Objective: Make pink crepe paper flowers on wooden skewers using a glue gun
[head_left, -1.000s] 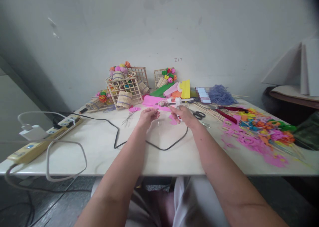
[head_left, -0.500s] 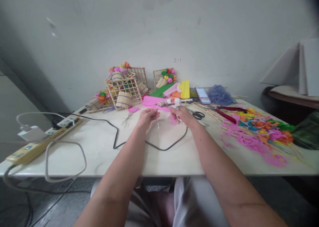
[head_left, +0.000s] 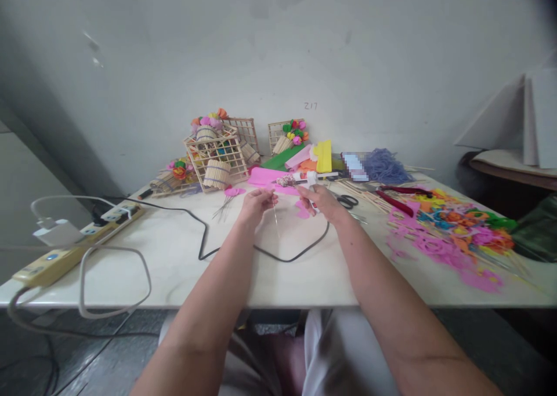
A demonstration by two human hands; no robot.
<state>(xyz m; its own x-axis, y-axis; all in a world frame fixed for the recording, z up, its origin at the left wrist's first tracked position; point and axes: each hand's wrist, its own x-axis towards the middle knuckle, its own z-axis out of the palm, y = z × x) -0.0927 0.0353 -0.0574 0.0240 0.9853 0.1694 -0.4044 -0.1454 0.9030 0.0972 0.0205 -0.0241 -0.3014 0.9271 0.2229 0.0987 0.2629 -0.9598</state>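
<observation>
Over the counter (head_left: 183, 268), just past the black cord (head_left: 278, 255), my left hand (head_left: 257, 203) pinches a thin wire (head_left: 275, 216) hanging down, my right hand (head_left: 321, 202) grips a pink piece (head_left: 301, 212), baskets (head_left: 216, 155) behind.

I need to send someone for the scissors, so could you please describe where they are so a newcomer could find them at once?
Start at the white marble-look table and go to the right hand near its far middle. Just right of that hand lie the black-handled scissors, flat on the tabletop. The red-handled pliers lie further right; the scissors alone have two black finger loops.
</observation>
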